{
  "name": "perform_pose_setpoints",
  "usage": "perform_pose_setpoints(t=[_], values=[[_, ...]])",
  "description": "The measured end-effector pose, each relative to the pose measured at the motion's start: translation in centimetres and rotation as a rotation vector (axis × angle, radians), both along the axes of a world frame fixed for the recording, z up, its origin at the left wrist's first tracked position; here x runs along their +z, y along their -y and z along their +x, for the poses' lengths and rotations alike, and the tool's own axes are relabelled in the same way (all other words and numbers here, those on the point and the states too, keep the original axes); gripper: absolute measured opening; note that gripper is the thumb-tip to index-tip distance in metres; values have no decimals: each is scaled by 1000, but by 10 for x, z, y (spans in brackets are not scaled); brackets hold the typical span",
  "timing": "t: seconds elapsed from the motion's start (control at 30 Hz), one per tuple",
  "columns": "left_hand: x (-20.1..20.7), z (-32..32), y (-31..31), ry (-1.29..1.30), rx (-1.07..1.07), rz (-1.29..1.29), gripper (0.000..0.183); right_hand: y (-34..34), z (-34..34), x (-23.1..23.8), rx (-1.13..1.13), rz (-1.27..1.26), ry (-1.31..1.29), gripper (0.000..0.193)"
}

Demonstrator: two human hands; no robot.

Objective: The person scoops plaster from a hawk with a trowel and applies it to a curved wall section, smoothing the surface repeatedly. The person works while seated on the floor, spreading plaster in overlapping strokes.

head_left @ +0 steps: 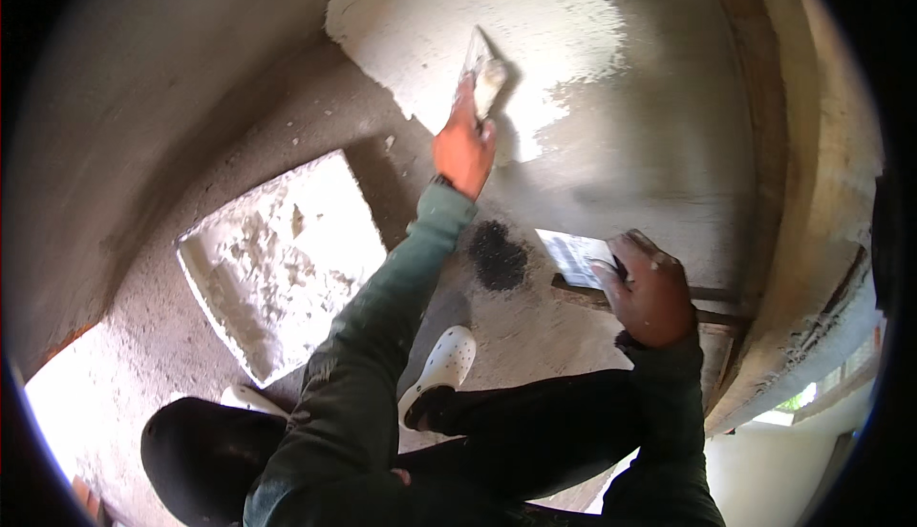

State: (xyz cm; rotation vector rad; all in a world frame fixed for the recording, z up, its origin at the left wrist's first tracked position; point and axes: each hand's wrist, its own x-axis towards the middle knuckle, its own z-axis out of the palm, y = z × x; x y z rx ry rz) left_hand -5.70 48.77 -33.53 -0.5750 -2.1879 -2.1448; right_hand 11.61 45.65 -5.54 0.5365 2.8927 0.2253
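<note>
My left hand (463, 150), arm stretched forward, is closed around the handle of a plaster-smeared trowel (489, 83). The trowel's thin blade lies at a wide patch of wet white plaster (411, 11) on the grey wall (659, 136). Lower and to the right, my right hand (651, 288) grips a putty knife (573, 258) with a broad, shiny metal blade. That blade points left, apart from the plaster patch. On the floor at my left stands a square tray (215, 322) with lumpy white plaster (296, 241) in it.
A dark round spot (497, 255) shows between my forearms. My white clogs (447, 365) are on the dusty floor (143, 346), one close to the tray. Another grey wall (162, 97) rises at the left, and a wooden frame (812, 145) runs down the right side.
</note>
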Motion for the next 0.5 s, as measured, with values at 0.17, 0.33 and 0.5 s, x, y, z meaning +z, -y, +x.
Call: perform_pose_setpoints(t=[0.17, 0.33, 0.5], values=[[4, 2, 48, 381, -117, 445, 61, 6, -22, -13, -207, -469, -198, 22], [27, -33, 108, 904, -292, 978, 45, -54, -73, -46, -334, -1099, -597, 27], [51, -41, 159, 786, -587, 1012, 37, -104, -124, -91, -253, -1632, -489, 31]])
